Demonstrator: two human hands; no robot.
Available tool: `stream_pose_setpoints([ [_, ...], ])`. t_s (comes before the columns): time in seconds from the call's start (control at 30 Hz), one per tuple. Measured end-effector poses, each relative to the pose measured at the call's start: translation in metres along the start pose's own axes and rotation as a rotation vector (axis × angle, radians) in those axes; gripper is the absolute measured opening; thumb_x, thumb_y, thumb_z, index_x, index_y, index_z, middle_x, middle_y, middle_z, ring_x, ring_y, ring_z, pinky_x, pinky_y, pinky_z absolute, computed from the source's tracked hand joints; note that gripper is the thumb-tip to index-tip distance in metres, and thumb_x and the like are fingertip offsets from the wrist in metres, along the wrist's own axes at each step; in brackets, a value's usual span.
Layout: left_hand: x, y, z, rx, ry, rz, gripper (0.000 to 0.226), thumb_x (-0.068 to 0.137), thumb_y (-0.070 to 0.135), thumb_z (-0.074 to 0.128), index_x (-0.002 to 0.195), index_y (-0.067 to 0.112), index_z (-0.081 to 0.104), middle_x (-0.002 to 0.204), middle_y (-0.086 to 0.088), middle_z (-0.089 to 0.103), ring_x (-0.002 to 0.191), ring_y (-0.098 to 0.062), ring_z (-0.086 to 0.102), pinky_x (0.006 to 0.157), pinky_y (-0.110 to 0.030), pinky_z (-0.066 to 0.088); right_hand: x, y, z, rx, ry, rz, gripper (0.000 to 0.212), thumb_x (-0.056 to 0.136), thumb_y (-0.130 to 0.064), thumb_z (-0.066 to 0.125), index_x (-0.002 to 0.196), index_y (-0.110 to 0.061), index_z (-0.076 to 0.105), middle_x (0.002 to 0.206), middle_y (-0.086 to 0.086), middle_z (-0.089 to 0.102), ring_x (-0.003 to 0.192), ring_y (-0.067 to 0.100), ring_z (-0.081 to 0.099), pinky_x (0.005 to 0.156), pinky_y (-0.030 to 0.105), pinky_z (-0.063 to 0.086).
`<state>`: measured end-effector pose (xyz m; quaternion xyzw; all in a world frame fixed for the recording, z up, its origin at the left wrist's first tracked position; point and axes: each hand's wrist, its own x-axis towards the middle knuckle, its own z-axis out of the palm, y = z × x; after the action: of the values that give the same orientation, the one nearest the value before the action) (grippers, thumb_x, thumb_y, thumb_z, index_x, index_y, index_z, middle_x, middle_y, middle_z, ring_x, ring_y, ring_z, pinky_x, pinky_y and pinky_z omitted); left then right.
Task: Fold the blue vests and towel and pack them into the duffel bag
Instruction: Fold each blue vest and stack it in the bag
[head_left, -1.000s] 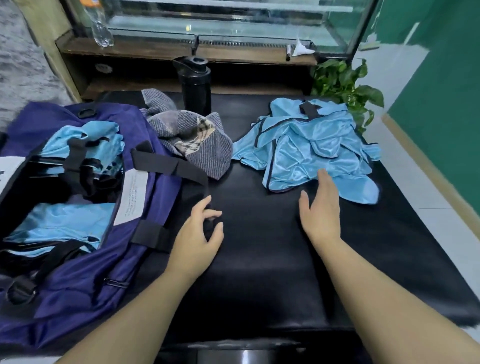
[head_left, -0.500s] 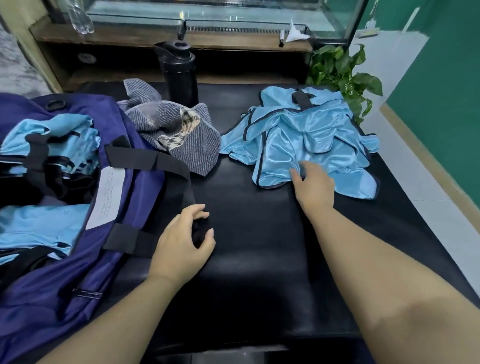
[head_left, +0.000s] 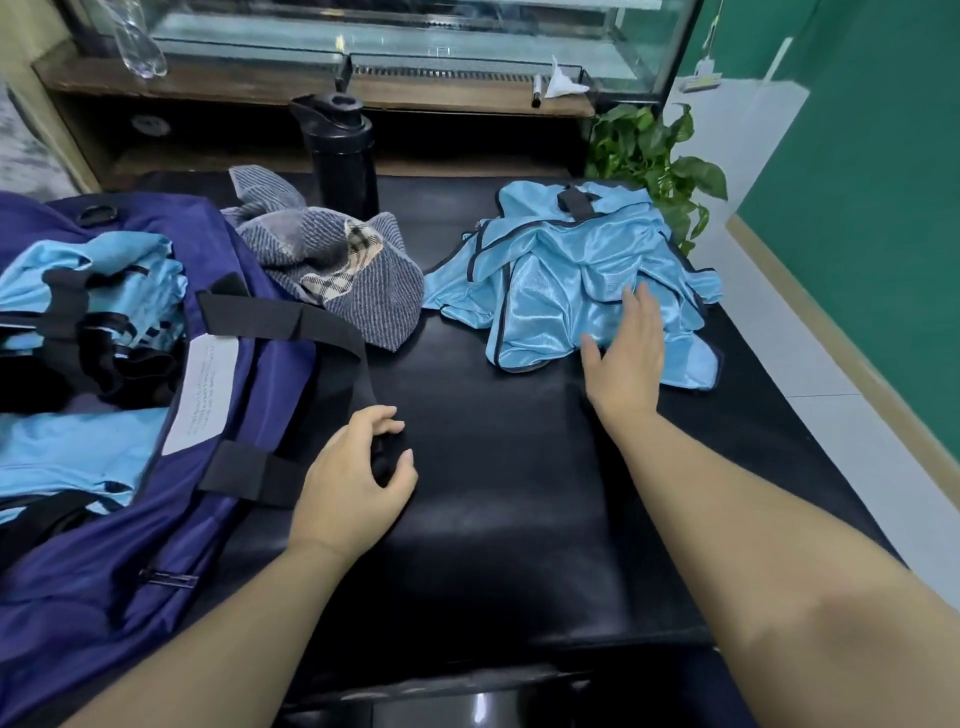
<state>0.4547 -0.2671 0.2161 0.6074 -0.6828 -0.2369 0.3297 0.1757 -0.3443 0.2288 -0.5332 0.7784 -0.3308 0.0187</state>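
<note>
Counting what's showing up here: one navy duffel bag (head_left: 104, 519) sitting at the left of the frame, with two light blue vest bundles (head_left: 93, 280) lying inside it. One loose heap of blue vests (head_left: 561, 270) is lying upper right, can't tell how many. One striped towel (head_left: 332, 265), one black bottle (head_left: 340, 150), one potted plant (head_left: 654, 156), two hands showing.
</note>
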Motion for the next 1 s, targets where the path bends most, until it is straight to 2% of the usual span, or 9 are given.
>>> stream_pose_setpoints([
  [0.17, 0.001, -0.003, 0.002, 0.008, 0.018, 0.022, 0.044, 0.079, 0.014, 0.069, 0.118, 0.023, 0.052, 0.106, 0.020, 0.061, 0.105, -0.003, 0.052, 0.089, -0.019, 0.037, 0.064, -0.016, 0.001, -0.207, -0.123, 0.011, 0.077, 0.092, -0.035, 0.059, 0.152, -0.025, 0.012, 0.161, 0.001, 0.005, 0.148, 0.023, -0.001, 0.118, 0.046, 0.005],
  [0.23, 0.000, -0.004, 0.002, 0.006, 0.020, 0.022, 0.044, 0.079, 0.014, 0.070, 0.117, 0.024, 0.052, 0.105, 0.021, 0.060, 0.104, 0.000, 0.052, 0.087, -0.009, 0.033, 0.080, -0.014, 0.004, -0.286, -0.195, 0.077, 0.060, 0.092, -0.037, 0.058, 0.145, -0.024, 0.033, 0.157, 0.003, 0.021, 0.146, 0.025, 0.012, 0.117, 0.050, 0.006],
  [0.3, 0.001, -0.004, 0.003, -0.001, 0.019, 0.021, 0.043, 0.079, 0.014, 0.070, 0.117, 0.025, 0.052, 0.104, 0.023, 0.060, 0.103, 0.003, 0.050, 0.085, -0.001, 0.031, 0.087, -0.009, 0.006, -0.308, -0.154, 0.089, 0.034, 0.096, -0.033, 0.053, 0.126, -0.018, 0.056, 0.140, 0.005, 0.045, 0.133, 0.025, 0.034, 0.117, 0.050, 0.012],
  [0.4, 0.003, -0.005, 0.004, -0.006, 0.029, 0.024, 0.043, 0.078, 0.014, 0.071, 0.115, 0.025, 0.053, 0.104, 0.023, 0.060, 0.103, 0.003, 0.050, 0.088, -0.008, 0.033, 0.077, -0.005, 0.008, -0.254, -0.009, -0.057, 0.025, 0.096, -0.029, 0.052, 0.102, -0.010, 0.067, 0.118, 0.006, 0.056, 0.116, 0.026, 0.046, 0.110, 0.044, 0.023],
  [0.53, 0.003, -0.005, 0.003, -0.021, 0.042, 0.037, 0.043, 0.077, 0.013, 0.072, 0.114, 0.023, 0.054, 0.104, 0.019, 0.062, 0.102, 0.000, 0.053, 0.090, -0.020, 0.037, 0.033, 0.003, 0.004, -0.100, 0.043, -0.357, 0.014, 0.092, -0.015, 0.057, 0.083, -0.004, 0.061, 0.101, 0.008, 0.056, 0.099, 0.031, 0.053, 0.085, 0.042, 0.040],
  [0.7, 0.002, -0.002, 0.001, -0.060, 0.023, 0.034, 0.043, 0.077, 0.017, 0.072, 0.117, 0.021, 0.054, 0.109, 0.015, 0.060, 0.106, -0.008, 0.056, 0.093, -0.025, 0.040, -0.041, 0.001, -0.018, 0.114, -0.034, -0.393, 0.014, 0.093, -0.013, 0.053, 0.084, -0.004, 0.059, 0.108, 0.007, 0.056, 0.104, 0.026, 0.054, 0.090, 0.035, 0.043],
  [0.87, -0.001, -0.001, -0.007, 0.098, -0.002, 0.137, 0.059, 0.074, 0.050, 0.048, 0.125, 0.022, 0.053, 0.134, 0.005, 0.051, 0.125, -0.018, 0.046, 0.109, -0.047, 0.029, -0.113, -0.016, -0.052, 0.256, -0.238, -0.289, 0.020, 0.098, -0.017, 0.049, 0.104, -0.006, 0.064, 0.126, -0.002, 0.057, 0.123, 0.006, 0.045, 0.103, 0.018, 0.034],
  [0.93, -0.007, 0.004, -0.008, 0.100, -0.066, 0.120, 0.058, 0.080, 0.050, 0.052, 0.134, 0.029, 0.047, 0.146, 0.006, 0.039, 0.137, -0.017, 0.032, 0.115, -0.051, 0.018, -0.130, -0.026, -0.066, 0.346, -0.334, -0.221, 0.020, 0.098, -0.016, 0.050, 0.112, -0.009, 0.063, 0.116, -0.010, 0.060, 0.115, -0.002, 0.047, 0.093, 0.002, 0.030],
  [1.0, -0.018, 0.016, -0.007, 0.016, -0.085, 0.054, 0.054, 0.088, 0.037, 0.061, 0.138, 0.035, 0.043, 0.153, 0.007, 0.027, 0.145, -0.016, 0.016, 0.116, -0.052, 0.004, -0.143, -0.038, -0.076, 0.426, -0.417, -0.137, 0.015, 0.097, -0.018, 0.051, 0.105, -0.016, 0.063, 0.100, -0.018, 0.061, 0.095, -0.008, 0.051, 0.081, 0.001, 0.034],
])
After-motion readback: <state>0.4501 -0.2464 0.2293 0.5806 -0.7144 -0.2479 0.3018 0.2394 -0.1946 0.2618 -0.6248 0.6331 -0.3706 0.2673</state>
